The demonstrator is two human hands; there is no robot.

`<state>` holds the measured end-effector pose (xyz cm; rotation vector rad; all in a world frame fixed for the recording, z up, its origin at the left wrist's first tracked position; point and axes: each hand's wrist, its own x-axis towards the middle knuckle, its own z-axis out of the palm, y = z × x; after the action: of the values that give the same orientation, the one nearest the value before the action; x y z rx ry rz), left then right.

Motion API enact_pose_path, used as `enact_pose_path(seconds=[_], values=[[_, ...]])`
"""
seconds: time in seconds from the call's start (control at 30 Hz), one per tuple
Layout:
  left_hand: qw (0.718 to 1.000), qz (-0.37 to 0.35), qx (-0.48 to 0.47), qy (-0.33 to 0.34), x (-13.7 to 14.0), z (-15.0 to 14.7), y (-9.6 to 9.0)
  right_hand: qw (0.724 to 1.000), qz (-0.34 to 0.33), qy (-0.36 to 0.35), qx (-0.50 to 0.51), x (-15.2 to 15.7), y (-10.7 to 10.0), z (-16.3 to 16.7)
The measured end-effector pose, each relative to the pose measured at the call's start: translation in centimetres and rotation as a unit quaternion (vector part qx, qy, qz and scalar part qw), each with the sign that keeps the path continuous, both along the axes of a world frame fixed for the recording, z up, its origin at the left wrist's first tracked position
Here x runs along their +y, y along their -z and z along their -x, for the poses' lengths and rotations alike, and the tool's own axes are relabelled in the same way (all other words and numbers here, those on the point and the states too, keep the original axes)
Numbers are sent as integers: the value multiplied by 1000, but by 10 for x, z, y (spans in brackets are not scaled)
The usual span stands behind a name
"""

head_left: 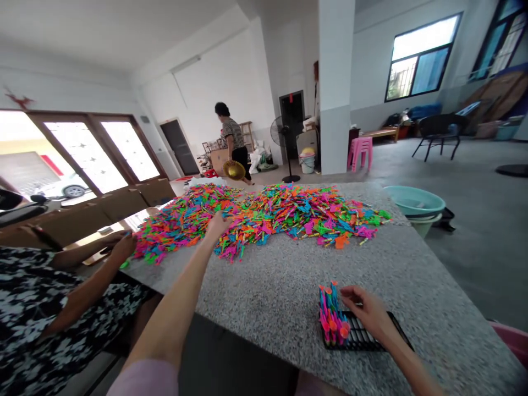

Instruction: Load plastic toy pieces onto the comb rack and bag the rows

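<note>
My left hand (218, 224) reaches into a large pile of small bright plastic pieces (297, 212) in pink, orange, green and blue. Its fingertips are too small and mixed with the pieces to make out a grip. At the front right of the table, a black slotted rack (363, 338) lies flat. Colourful plastic pieces (332, 319) stand upright in rows at its left end. My right hand (365, 308) hovers over the rack, just right of those pieces, its fingers loosely bent and apart with nothing visible in them.
A speckled grey stone table (264, 286) bears the pile. At the left, a co-worker's hands (121, 246) are by the pile's edge. Another person (233, 140) walks behind, carrying a golden basin (234, 170). Turquoise basins (414, 201) stand beyond the right edge; a fan (284, 143) stands farther back.
</note>
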<state>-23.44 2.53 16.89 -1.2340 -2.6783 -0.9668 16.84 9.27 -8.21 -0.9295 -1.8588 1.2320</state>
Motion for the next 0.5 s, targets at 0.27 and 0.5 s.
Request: enact_pose_path(seconds=[0.27, 0.5], values=[[907, 18, -204, 368, -19, -198, 184, 1000, -1, -30, -6, -2, -12, 0], [899, -40, -207, 384, 18, -235, 190, 996, -24, -4, -84, 2, 7, -16]])
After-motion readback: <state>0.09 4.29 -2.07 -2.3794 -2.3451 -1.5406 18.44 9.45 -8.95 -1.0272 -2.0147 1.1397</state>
